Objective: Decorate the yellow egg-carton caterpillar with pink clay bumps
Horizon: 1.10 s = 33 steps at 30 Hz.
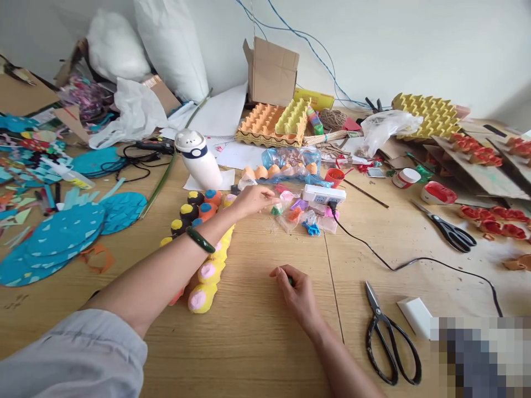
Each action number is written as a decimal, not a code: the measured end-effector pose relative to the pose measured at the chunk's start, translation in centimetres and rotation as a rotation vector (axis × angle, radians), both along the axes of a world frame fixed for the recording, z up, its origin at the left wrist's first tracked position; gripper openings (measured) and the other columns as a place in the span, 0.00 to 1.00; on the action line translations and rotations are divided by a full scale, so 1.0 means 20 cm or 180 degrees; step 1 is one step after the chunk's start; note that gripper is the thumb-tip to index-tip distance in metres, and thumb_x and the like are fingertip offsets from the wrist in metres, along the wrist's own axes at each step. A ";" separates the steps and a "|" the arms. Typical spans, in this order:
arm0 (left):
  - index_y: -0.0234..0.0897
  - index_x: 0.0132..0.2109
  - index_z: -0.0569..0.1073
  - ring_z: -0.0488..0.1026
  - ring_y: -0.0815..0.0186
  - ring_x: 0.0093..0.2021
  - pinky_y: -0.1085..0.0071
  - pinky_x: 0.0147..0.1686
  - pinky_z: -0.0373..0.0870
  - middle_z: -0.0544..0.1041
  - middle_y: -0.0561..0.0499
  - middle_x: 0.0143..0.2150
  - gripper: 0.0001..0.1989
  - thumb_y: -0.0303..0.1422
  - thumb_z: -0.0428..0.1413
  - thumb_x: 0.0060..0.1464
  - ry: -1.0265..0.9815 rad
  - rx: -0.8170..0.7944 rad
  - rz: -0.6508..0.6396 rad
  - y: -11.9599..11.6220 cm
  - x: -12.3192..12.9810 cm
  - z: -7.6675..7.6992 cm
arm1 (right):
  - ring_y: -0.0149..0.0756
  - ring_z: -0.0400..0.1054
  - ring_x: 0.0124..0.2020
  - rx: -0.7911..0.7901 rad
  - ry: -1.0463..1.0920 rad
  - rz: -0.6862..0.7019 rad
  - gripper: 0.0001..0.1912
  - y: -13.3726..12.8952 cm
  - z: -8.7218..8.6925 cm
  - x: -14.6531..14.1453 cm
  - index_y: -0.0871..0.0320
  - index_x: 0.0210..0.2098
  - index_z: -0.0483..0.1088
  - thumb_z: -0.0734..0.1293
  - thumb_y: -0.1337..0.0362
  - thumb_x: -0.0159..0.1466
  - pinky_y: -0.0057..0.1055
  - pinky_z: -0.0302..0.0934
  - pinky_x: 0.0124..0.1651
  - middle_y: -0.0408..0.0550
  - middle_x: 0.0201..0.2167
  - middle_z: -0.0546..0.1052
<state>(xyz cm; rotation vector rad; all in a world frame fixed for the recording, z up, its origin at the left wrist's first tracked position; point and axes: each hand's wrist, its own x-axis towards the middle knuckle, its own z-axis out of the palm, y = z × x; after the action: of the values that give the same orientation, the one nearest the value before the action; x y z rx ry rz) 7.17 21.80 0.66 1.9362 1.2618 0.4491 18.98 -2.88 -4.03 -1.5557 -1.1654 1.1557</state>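
My left hand [254, 202] reaches across the rows of painted egg-carton cups, fingers stretched out and apart, with nothing visible in them. Just beyond its fingertips lie small plastic bags of coloured clay, among them orange [295, 213], blue [312, 228] and green [276, 210] lumps. Beneath my left forearm stand yellow cups with pink tops [207, 271] and black cups with yellow tops [188, 212]; the arm hides part of the rows. Low over the bare wood, my right hand [295, 290] is curled around a small dark green piece, mostly hidden by the fingers.
Black-handled scissors [384, 331] and a white block [416, 317] lie at right. A power strip [324, 194] trails a black cable past a second pair of scissors [446, 226]. Blue paper discs [66, 229] cover the left; a white tumbler [201, 163] and egg trays [271, 124] stand behind.
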 end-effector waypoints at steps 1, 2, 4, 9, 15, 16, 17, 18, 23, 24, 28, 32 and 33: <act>0.34 0.51 0.85 0.80 0.66 0.29 0.72 0.29 0.77 0.87 0.44 0.44 0.21 0.44 0.68 0.56 0.0068 0.0012 -0.0004 0.03 -0.02 0.01 | 0.32 0.50 0.24 -0.0001 -0.0028 0.0014 0.25 0.00 0.00 0.00 0.59 0.33 0.79 0.63 0.46 0.70 0.33 0.49 0.30 0.39 0.20 0.60; 0.34 0.50 0.85 0.81 0.65 0.30 0.71 0.31 0.78 0.87 0.45 0.40 0.19 0.43 0.67 0.57 0.0163 0.0025 -0.0008 0.05 -0.05 0.03 | 0.32 0.51 0.24 0.0007 -0.0058 0.0023 0.24 0.00 0.00 0.00 0.59 0.33 0.80 0.62 0.46 0.70 0.33 0.50 0.31 0.39 0.20 0.62; 0.35 0.45 0.86 0.82 0.62 0.32 0.70 0.34 0.78 0.86 0.47 0.33 0.15 0.41 0.67 0.56 0.0396 0.0126 0.0050 0.12 -0.11 0.06 | 0.32 0.52 0.24 0.0035 -0.0112 0.0034 0.24 -0.01 0.00 0.00 0.59 0.33 0.80 0.62 0.48 0.70 0.33 0.52 0.32 0.40 0.21 0.64; 0.40 0.44 0.86 0.82 0.52 0.51 0.67 0.47 0.75 0.88 0.46 0.44 0.12 0.38 0.67 0.53 0.1033 0.0752 0.0574 0.27 -0.24 0.09 | 0.33 0.58 0.25 0.0091 -0.0173 0.0083 0.23 -0.01 0.00 -0.01 0.59 0.33 0.80 0.62 0.50 0.71 0.32 0.56 0.33 0.44 0.24 0.72; 0.39 0.41 0.83 0.81 0.52 0.53 0.67 0.48 0.73 0.86 0.43 0.52 0.15 0.37 0.71 0.44 0.1591 0.0905 0.0333 0.34 -0.24 0.01 | 0.34 0.61 0.26 0.0085 -0.0200 0.0101 0.22 -0.01 0.00 -0.01 0.58 0.33 0.79 0.61 0.51 0.71 0.32 0.57 0.34 0.46 0.25 0.75; 0.39 0.41 0.83 0.81 0.52 0.52 0.68 0.48 0.73 0.86 0.43 0.51 0.15 0.38 0.71 0.44 0.1665 0.0922 0.0293 0.35 -0.23 0.00 | 0.34 0.61 0.26 0.0090 -0.0202 0.0103 0.22 -0.01 0.00 -0.01 0.58 0.33 0.79 0.61 0.50 0.71 0.32 0.58 0.34 0.46 0.25 0.76; 0.40 0.40 0.83 0.81 0.52 0.51 0.68 0.47 0.72 0.87 0.44 0.49 0.15 0.38 0.71 0.45 0.1738 0.0938 0.0253 0.35 -0.23 -0.01 | 0.34 0.61 0.26 0.0094 -0.0204 0.0106 0.22 -0.01 0.00 -0.01 0.58 0.33 0.79 0.61 0.50 0.71 0.32 0.58 0.34 0.46 0.25 0.76; 0.40 0.40 0.83 0.81 0.53 0.51 0.69 0.47 0.72 0.87 0.44 0.48 0.14 0.39 0.70 0.46 0.1811 0.0955 0.0210 0.36 -0.23 -0.01 | 0.34 0.61 0.26 0.0097 -0.0207 0.0110 0.22 -0.01 -0.01 -0.01 0.58 0.33 0.79 0.61 0.50 0.71 0.32 0.58 0.34 0.46 0.25 0.76; 0.39 0.44 0.83 0.82 0.49 0.50 0.67 0.47 0.71 0.87 0.43 0.47 0.13 0.36 0.65 0.50 0.2132 0.1088 0.0026 0.34 -0.21 0.01 | 0.35 0.63 0.27 0.0089 -0.0186 0.0103 0.21 -0.01 0.00 -0.01 0.57 0.32 0.79 0.61 0.51 0.70 0.32 0.58 0.35 0.47 0.26 0.77; 0.38 0.45 0.83 0.82 0.48 0.51 0.66 0.47 0.71 0.87 0.41 0.47 0.13 0.35 0.64 0.52 0.2178 0.1137 0.0032 0.32 -0.21 0.02 | 0.35 0.64 0.27 0.0082 -0.0170 0.0102 0.21 -0.01 0.00 -0.01 0.57 0.32 0.78 0.61 0.51 0.70 0.32 0.59 0.35 0.47 0.26 0.78; 0.32 0.51 0.81 0.81 0.45 0.55 0.61 0.51 0.69 0.85 0.37 0.52 0.16 0.33 0.54 0.62 0.2244 0.1393 0.0104 0.24 -0.20 0.07 | 0.35 0.66 0.29 0.0103 -0.0130 0.0109 0.21 -0.01 0.00 -0.02 0.58 0.32 0.78 0.62 0.52 0.70 0.31 0.60 0.35 0.48 0.28 0.79; 0.32 0.54 0.80 0.80 0.42 0.57 0.58 0.50 0.70 0.83 0.33 0.56 0.18 0.34 0.51 0.65 0.2179 0.1585 0.0118 0.17 -0.16 0.12 | 0.36 0.67 0.29 0.0147 -0.0131 0.0073 0.21 -0.01 0.01 -0.02 0.58 0.31 0.78 0.62 0.52 0.70 0.31 0.61 0.36 0.48 0.28 0.80; 0.32 0.56 0.80 0.79 0.42 0.58 0.58 0.51 0.70 0.82 0.33 0.58 0.19 0.34 0.50 0.66 0.2138 0.1633 0.0114 0.16 -0.14 0.12 | 0.36 0.67 0.29 0.0152 -0.0130 0.0071 0.20 -0.01 0.01 -0.02 0.58 0.31 0.78 0.63 0.52 0.70 0.31 0.62 0.36 0.48 0.28 0.80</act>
<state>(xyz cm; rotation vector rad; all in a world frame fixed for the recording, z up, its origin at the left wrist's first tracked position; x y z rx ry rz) 4.37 24.93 3.05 2.6353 1.7185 0.1352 18.59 -3.07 -3.92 -1.5399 -1.2316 1.1075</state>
